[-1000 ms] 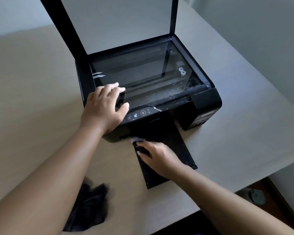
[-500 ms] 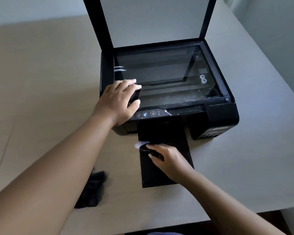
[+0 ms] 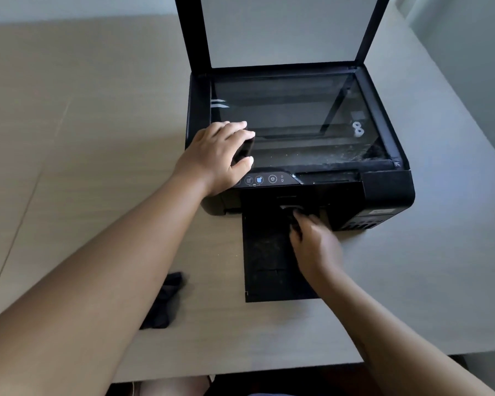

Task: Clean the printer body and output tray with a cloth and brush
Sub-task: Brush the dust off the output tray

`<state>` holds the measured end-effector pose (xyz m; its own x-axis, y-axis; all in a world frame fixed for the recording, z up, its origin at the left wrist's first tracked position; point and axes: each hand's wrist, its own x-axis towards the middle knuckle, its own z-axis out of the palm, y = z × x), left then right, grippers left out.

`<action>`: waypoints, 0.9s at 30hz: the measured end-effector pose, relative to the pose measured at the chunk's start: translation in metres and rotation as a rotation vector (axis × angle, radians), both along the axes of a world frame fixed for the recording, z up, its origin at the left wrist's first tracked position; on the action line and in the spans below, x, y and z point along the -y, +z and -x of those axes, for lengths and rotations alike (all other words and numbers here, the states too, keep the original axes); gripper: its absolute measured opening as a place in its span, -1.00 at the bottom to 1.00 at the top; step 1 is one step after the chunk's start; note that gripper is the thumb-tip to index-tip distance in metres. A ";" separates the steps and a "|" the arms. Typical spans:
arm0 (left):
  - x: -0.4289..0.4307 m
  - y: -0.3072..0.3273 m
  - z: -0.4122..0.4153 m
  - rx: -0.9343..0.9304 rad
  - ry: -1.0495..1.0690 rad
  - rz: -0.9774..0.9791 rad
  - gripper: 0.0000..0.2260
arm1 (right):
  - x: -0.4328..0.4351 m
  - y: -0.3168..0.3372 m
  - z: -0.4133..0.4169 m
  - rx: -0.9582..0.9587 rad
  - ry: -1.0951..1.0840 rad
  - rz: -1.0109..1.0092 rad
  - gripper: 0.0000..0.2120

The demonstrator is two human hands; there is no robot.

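Now brushing the mouth of the black plastic printer (image 3: 389,187), just above its flat black output tray (image 3: 265,255).
Pinches a pale-bristled brush (image 3: 290,208) in the curled right hand (image 3: 315,244); rests the left hand (image 3: 217,158), fingers relaxed, on the fragile scanner glass (image 3: 297,115). Likely light, rigid, thin-trayed: best steadied by the body. Leaves a crumpled black cloth (image 3: 163,304) on the smooth beige table (image 3: 69,138).

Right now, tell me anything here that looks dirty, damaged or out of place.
Pale dust speckles the scanner glass near its front right corner, and grey grime mottles the output tray. The black cloth lies crumpled on the table, unused. No damage shows.
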<state>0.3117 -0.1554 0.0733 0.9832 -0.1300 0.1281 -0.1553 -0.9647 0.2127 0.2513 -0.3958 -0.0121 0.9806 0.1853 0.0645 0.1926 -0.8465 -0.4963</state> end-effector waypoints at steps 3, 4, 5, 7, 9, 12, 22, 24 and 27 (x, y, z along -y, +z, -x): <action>-0.001 0.000 -0.001 0.002 -0.005 0.005 -0.43 | -0.025 0.005 0.013 -0.016 0.304 -0.074 -0.71; -0.001 0.000 -0.001 0.004 -0.007 0.007 -0.43 | -0.030 0.006 0.012 -0.010 0.299 -0.089 -0.72; -0.001 0.000 -0.001 0.007 -0.010 0.009 -0.44 | -0.034 0.005 0.010 0.020 0.247 -0.091 -0.73; -0.001 0.000 -0.001 0.011 -0.011 0.015 -0.45 | -0.039 0.006 0.005 0.000 0.241 -0.060 -0.73; -0.001 0.000 -0.002 0.010 -0.018 0.016 -0.45 | -0.043 0.008 0.006 -0.025 0.313 -0.063 -0.74; -0.001 0.000 -0.002 0.010 -0.019 0.014 -0.45 | -0.043 0.013 0.005 -0.022 0.338 -0.052 -0.74; -0.002 -0.001 -0.001 0.012 -0.027 0.022 -0.45 | -0.046 0.035 -0.002 -0.181 0.253 -0.057 -0.84; -0.003 0.000 -0.002 0.016 -0.027 0.030 -0.46 | -0.037 0.036 0.000 -0.201 0.192 -0.052 -0.85; -0.003 0.000 -0.001 0.024 -0.027 0.049 -0.48 | -0.022 0.041 0.008 -0.275 0.173 -0.019 -0.78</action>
<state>0.3131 -0.1522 0.0731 0.9760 -0.1495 0.1583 -0.1867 -0.9486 0.2555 0.2434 -0.3736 0.0289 0.9159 0.3518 -0.1931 0.1894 -0.8031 -0.5650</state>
